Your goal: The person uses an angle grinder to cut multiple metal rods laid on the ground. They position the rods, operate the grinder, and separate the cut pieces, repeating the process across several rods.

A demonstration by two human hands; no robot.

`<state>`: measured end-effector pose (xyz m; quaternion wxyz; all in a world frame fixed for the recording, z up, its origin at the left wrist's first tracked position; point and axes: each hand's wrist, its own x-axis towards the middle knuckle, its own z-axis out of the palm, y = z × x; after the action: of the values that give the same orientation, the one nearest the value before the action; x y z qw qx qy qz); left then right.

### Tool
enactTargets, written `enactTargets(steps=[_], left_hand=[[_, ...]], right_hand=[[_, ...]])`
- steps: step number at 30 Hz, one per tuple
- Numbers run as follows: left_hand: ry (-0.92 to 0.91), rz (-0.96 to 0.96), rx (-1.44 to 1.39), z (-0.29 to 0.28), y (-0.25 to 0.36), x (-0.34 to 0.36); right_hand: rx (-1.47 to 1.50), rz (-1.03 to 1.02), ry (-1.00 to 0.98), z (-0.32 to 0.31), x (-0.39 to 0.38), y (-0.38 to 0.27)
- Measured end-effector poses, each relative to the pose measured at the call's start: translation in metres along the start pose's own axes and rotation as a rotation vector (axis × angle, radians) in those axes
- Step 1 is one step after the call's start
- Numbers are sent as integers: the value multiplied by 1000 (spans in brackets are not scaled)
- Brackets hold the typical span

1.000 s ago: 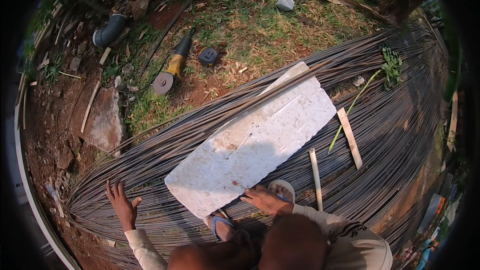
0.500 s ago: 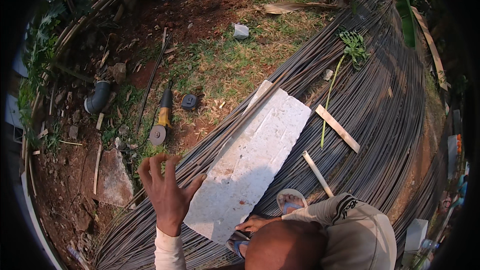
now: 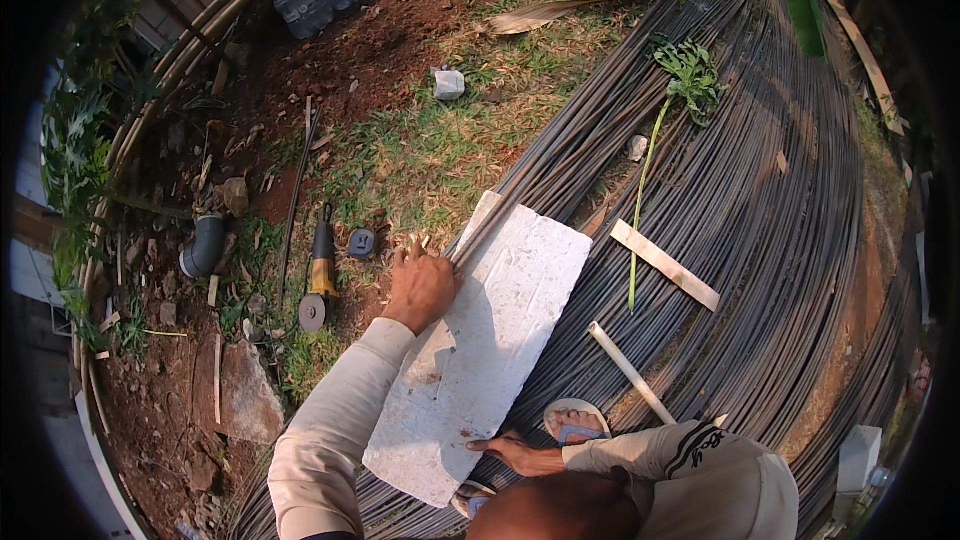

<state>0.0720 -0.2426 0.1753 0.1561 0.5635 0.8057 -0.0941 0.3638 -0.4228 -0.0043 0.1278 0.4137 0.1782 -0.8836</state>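
Observation:
A long white rough slab [image 3: 500, 330] lies slanted across a bed of steel rods [image 3: 740, 200]. A few thin rods cross its upper left edge. Around these rods my left hand [image 3: 422, 290] is closed, near the slab's left side; the forearm hides the rods farther down. My right hand [image 3: 512, 454] is at the slab's lower right edge, its thumb lying on top and its other fingers partly hidden there. Sandalled feet show beside it, one sandal [image 3: 577, 422] resting on the rods.
An angle grinder [image 3: 320, 275] and a tape measure [image 3: 362, 243] lie on the ground to the left. A grey pipe elbow [image 3: 203, 245] is farther left. A wooden strip [image 3: 666, 265], a pale tube [image 3: 630, 372] and a leafy stalk [image 3: 650, 175] lie on the rods. Water bottles [image 3: 302, 0] stand at the back.
My left hand was raised with fingers spread; it has reached forward and closed on the thin rods. My right hand stays at the slab's edge. The view has shifted slightly.

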Motion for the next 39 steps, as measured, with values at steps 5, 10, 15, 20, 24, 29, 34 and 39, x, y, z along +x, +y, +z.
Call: enactTargets(steps=[5,10,15,20,24,29,34,39], left_hand=[[118,71,-39,-57,-12,-24],[261,89,21,-106,-31,-36],[190,85,20,-101,-20,-34],[97,110,-13,-74,-21,-20],[190,120,20,-51,-37,-15],[103,88,-105,-12,-35,-9],[159,-19,-49,7,-25,-28],[344,-91,-148,-19,-52,-94]], right_hand=[[-103,-36,123,-4,-20,-9],[-17,-375,38,-13,-85,-70],[-60,-428,147,-36,-136,-158],[-140,-429,228,-38,-140,-249],[-281,-296,37,-50,-175,-328],[-782,-337,392,-94,-176,-387],[-1469,-1171,839,-159,-210,-388],[-1198,-940,852,-160,-218,-288]])
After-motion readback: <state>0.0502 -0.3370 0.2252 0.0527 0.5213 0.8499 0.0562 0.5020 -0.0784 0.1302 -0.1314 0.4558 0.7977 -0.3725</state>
